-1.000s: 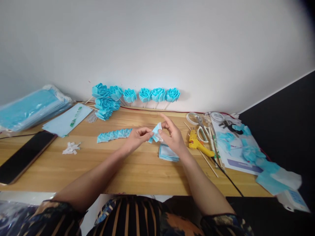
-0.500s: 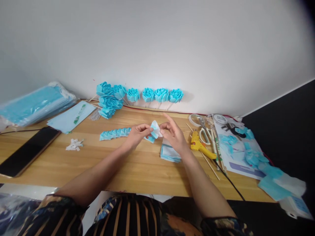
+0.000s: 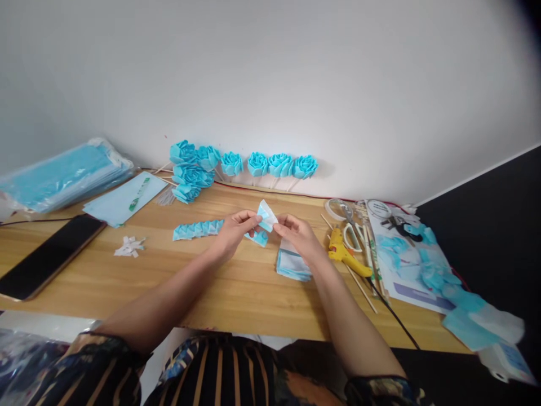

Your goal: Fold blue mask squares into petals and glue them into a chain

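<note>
Between my two hands is a small folded piece of blue and white mask fabric (image 3: 267,215). My left hand (image 3: 236,230) pinches its left side, thumb on top. On the right side, the thumb and fingers of my right hand (image 3: 296,232) close on its corner. Just under the piece lies another blue folded piece (image 3: 258,238), partly covered. A row of folded blue petals (image 3: 196,229) runs along the table to the left of my left hand. Below my right hand sits a stack of cut fabric squares (image 3: 291,266), partly hidden by the wrist.
Several blue fabric roses (image 3: 257,164) on sticks lean against the wall. To the right are a yellow glue gun (image 3: 344,252), scissors (image 3: 354,237), tape (image 3: 337,208) and a printed sheet (image 3: 406,276). At left lie a phone (image 3: 51,258), white scraps (image 3: 129,246) and packed masks (image 3: 63,176).
My right index finger, raised before, has come down onto the piece. The fabric now looks flatter, with a straighter folded edge. The view has shifted slightly.
</note>
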Demonstrator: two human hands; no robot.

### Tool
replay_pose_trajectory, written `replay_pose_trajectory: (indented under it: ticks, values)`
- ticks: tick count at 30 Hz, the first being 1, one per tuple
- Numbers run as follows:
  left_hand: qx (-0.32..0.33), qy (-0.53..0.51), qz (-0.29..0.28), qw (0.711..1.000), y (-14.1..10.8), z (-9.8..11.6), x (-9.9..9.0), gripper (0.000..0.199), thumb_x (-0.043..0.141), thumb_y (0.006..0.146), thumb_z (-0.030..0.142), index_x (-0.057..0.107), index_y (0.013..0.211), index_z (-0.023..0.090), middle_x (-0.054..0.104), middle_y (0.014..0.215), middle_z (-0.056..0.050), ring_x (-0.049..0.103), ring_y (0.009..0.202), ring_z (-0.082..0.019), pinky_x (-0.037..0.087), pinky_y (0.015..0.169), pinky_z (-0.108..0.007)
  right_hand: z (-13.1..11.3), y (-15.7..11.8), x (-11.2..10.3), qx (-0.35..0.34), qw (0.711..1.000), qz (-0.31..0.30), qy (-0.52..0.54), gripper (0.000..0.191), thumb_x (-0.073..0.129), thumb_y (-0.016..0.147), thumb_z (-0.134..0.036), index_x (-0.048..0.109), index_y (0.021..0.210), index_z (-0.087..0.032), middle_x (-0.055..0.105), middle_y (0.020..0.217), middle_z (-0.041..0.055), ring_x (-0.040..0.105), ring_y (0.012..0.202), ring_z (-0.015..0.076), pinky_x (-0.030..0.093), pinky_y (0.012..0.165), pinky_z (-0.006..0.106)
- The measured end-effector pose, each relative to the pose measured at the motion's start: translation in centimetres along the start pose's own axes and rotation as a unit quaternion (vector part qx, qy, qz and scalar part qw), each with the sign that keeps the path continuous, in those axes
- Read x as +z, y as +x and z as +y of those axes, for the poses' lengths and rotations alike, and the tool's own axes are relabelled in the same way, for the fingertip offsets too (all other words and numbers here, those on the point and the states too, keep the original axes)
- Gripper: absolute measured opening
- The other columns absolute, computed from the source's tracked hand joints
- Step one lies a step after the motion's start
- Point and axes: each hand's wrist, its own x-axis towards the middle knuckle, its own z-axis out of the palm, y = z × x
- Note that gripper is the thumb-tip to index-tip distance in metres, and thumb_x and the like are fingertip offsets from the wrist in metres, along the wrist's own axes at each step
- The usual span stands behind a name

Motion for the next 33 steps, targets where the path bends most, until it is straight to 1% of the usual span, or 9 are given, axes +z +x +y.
replay_pose_trajectory:
  ticks: [2,4,8,11,14,18,24,28,33]
  values:
    - [-0.003,0.010,0.001,1.000,0.0,0.0,-0.1,0.034,0.079,0.069,0.047,0.067,0.070,0.015,0.067,0.065,-0.001,0.050,0.055,-0.009,0.040,0.060,-0.024,-0.1,0.0,0.0,0.003,1.000,0.004,-0.024,0.033,0.075,0.074,-0.049,0.063,0.071,-0.019,0.061,0.066,-0.0015,0.055,0.063,0.0123,0.045,0.063,0.027]
    - [-0.003,0.017,0.006,1.000,0.1,-0.1,-0.2,0.034,0.078,0.070,0.046,0.067,0.069,0.015,0.067,0.065,-0.002,0.050,0.055,-0.009,0.039,0.060,-0.024,0.0,-0.1,0.0,-0.006,0.999,0.000,-0.045,0.034,0.072,0.076,-0.049,0.063,0.067,-0.018,0.060,0.062,-0.0015,0.053,0.060,0.0119,0.044,0.061,0.027]
    - [-0.004,0.008,0.025,1.000,0.4,-0.3,-0.4,0.032,0.077,0.071,0.044,0.067,0.069,0.014,0.066,0.062,-0.001,0.051,0.055,-0.009,0.039,0.058,-0.024,0.5,0.0,-0.4,-0.033,0.996,-0.015,-0.076,0.026,0.066,0.083,-0.043,0.070,0.079,-0.018,0.070,0.075,0.0025,0.061,0.067,0.0143,0.049,0.069,0.030]
    - [-0.014,-0.032,0.034,0.999,0.6,-0.2,-0.6,0.032,0.078,0.068,0.044,0.065,0.068,0.014,0.064,0.060,-0.001,0.051,0.054,-0.010,0.039,0.057,-0.024,0.7,0.0,-0.9,-0.084,0.989,0.009,-0.122,0.023,0.059,0.087,-0.032,0.071,0.103,-0.021,0.075,0.096,0.0054,0.068,0.085,0.0190,0.053,0.082,0.036]
    - [-0.025,-0.067,0.029,0.997,0.7,0.0,-0.6,0.032,0.079,0.067,0.041,0.063,0.067,0.014,0.062,0.057,-0.001,0.052,0.053,-0.010,0.039,0.056,-0.023,0.2,0.0,-1.1,-0.220,0.940,0.078,-0.248,0.041,0.056,0.085,-0.016,0.061,0.125,-0.026,0.069,0.121,0.0069,0.064,0.112,0.0230,0.049,0.098,0.045]
    - [-0.024,-0.071,0.015,0.997,0.6,0.1,-0.5,0.031,0.078,0.069,0.040,0.063,0.067,0.014,0.061,0.057,-0.001,0.052,0.052,-0.009,0.037,0.055,-0.023,-0.4,-0.2,-0.3,-0.385,0.846,0.074,-0.361,0.043,0.062,0.082,-0.011,0.055,0.122,-0.026,0.062,0.130,0.0093,0.054,0.126,0.0263,0.043,0.107,0.052]
    - [-0.009,-0.058,-0.011,0.998,0.1,-0.2,-0.1,0.031,0.077,0.072,0.043,0.064,0.069,0.014,0.060,0.057,-0.001,0.051,0.053,-0.010,0.038,0.057,-0.024,0.2,-0.3,0.7,-0.461,0.782,0.052,-0.416,0.027,0.066,0.082,-0.011,0.057,0.102,-0.027,0.063,0.122,0.0072,0.052,0.125,0.0278,0.046,0.101,0.052]
    - [0.006,-0.017,0.006,1.000,0.0,-0.2,0.0,0.034,0.077,0.071,0.045,0.063,0.065,0.015,0.056,0.056,0.001,0.046,0.053,-0.008,0.035,0.056,-0.024,0.6,-0.2,0.6,-0.460,0.780,0.066,-0.420,0.019,0.065,0.083,-0.010,0.061,0.093,-0.026,0.063,0.118,0.0058,0.054,0.121,0.0268,0.047,0.099,0.050]
    - [0.021,0.034,0.030,0.999,0.0,0.0,0.1,0.034,0.075,0.071,0.045,0.061,0.062,0.015,0.050,0.054,0.003,0.041,0.053,-0.008,0.032,0.054,-0.024,0.7,-0.1,0.8,-0.430,0.817,0.083,-0.376,0.014,0.064,0.083,-0.013,0.063,0.091,-0.025,0.062,0.118,0.0069,0.054,0.120,0.0269,0.046,0.099,0.051]
